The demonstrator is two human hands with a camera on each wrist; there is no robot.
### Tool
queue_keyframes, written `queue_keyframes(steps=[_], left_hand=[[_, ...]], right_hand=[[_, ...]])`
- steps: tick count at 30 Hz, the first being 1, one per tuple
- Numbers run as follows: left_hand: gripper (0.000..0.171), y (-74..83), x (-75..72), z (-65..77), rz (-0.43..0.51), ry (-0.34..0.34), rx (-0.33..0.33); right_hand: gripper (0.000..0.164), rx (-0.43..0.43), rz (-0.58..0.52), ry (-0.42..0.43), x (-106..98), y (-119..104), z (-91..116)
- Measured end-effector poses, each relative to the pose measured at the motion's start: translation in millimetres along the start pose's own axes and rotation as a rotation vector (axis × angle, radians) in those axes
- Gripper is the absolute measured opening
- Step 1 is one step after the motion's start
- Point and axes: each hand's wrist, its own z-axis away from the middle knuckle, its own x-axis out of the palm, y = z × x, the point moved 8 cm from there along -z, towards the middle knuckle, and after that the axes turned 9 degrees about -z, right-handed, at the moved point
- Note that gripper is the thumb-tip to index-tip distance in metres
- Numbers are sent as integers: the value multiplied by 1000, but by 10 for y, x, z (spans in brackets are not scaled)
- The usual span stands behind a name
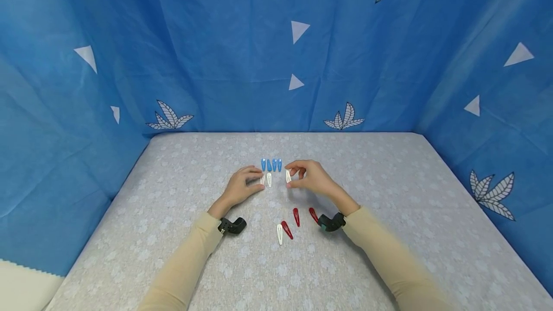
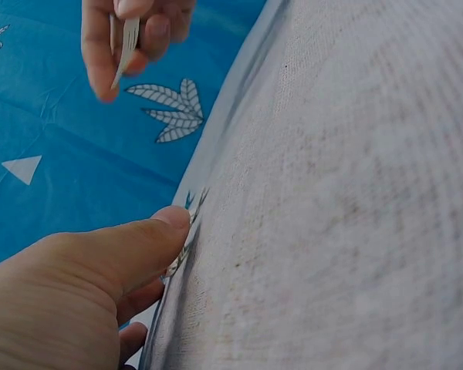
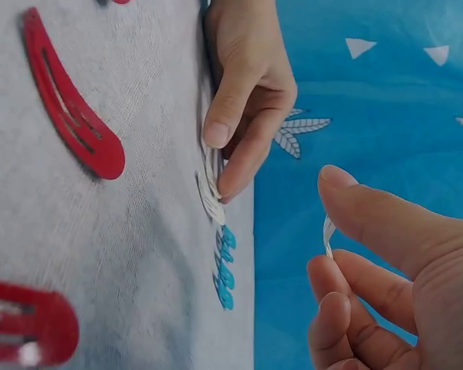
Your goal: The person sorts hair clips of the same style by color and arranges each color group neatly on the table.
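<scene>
My right hand [image 1: 312, 176] pinches a white snap hair clip [image 1: 288, 176] between thumb and fingers, held above the table; the right wrist view shows this clip [image 3: 329, 235] almost edge-on. Across from it, my left hand [image 1: 242, 185] has thumb and fingertips at the two ends of another white hair clip [image 1: 262, 179], low at the tabletop. Just right of that one lies a further white clip [image 1: 269, 180]. Behind them several blue hair clips [image 1: 274, 165] form a row. In the left wrist view, my left thumb [image 2: 150, 239] hides most of what it grips.
Nearer the front, three red hair clips [image 1: 296, 217] lie scattered, one beside the right wrist camera [image 1: 331, 222]. A loose white clip [image 1: 280, 234] lies next to them. The patterned tablecloth [image 1: 194, 167] covers the table, and blue curtains [image 1: 242, 61] enclose its back and sides.
</scene>
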Motion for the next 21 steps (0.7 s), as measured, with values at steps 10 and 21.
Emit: queue_keyframes(steps=[10,21], left_hand=[[46,-26,16,-14,11,-21,-13],[45,-1,1,-7,1,-19,1]], right_hand=[[51,51,41,-21,204,77,-312],[48,118,98,-16,327,201,-437]])
